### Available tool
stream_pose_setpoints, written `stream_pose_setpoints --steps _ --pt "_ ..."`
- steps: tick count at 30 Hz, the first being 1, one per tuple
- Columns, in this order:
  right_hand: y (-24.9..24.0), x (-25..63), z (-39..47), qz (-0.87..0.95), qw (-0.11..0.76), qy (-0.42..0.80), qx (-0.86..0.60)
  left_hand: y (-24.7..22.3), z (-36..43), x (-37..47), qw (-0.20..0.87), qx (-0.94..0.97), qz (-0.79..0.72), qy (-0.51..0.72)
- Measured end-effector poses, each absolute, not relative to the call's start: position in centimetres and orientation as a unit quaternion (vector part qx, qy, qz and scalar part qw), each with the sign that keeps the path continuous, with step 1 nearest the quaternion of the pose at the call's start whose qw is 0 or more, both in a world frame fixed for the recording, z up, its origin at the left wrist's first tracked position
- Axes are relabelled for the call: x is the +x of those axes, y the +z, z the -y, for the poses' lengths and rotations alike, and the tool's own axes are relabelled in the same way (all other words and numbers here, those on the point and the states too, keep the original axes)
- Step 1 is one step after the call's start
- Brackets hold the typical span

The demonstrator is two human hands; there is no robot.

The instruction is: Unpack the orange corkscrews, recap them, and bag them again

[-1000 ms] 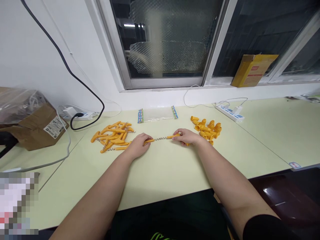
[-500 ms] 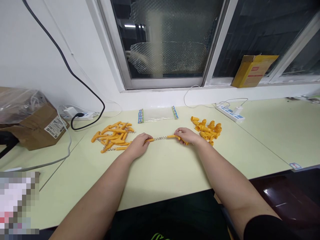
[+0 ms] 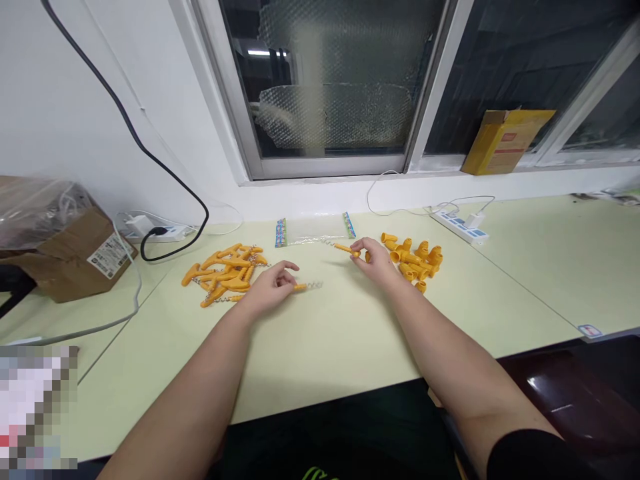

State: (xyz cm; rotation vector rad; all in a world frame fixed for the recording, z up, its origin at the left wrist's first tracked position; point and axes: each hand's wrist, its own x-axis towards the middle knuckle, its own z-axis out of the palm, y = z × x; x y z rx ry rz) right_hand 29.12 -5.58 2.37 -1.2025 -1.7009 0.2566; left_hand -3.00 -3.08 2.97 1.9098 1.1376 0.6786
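My left hand pinches a yellow corkscrew whose metal spiral points right, low over the table. Farther right, my right hand grips another yellow corkscrew, its spiral pointing left and slightly up. The two spirals are apart. Beside my left hand lies a pile of yellow corkscrews with T-shaped handles. Several hollow yellow caps lie just right of my right hand. A clear plastic bag with blue and green ends is flat behind the hands.
A black cable hangs down to a power strip at the back left, near an open cardboard box. Another power strip lies at the back right. A yellow carton leans against the window.
The two spirals, end to end before, have separated. My right hand has risen and moved back with its corkscrew; my left hand has shifted slightly left, its upper fingers lifted.
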Motion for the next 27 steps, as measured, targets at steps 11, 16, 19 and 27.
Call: stream_pose_setpoints --steps 11,16,19,27 --pt "2.4 27.8 5.7 0.514 0.549 0.329 -0.571 2.5 2.9 -3.0 0.091 0.816 -0.526 0.221" --pt "2.4 24.7 6.0 0.455 0.575 0.473 -0.487 3.2 5.2 -0.4 0.209 0.812 -0.422 0.344" --pt "2.6 22.5 6.8 0.483 0.562 0.504 -0.443 3.4 6.7 2.0 0.433 0.748 -0.331 0.379" --pt "2.7 21.6 8.0 0.552 0.420 0.548 -0.468 3.4 6.2 1.9 0.491 0.642 -0.417 0.415"
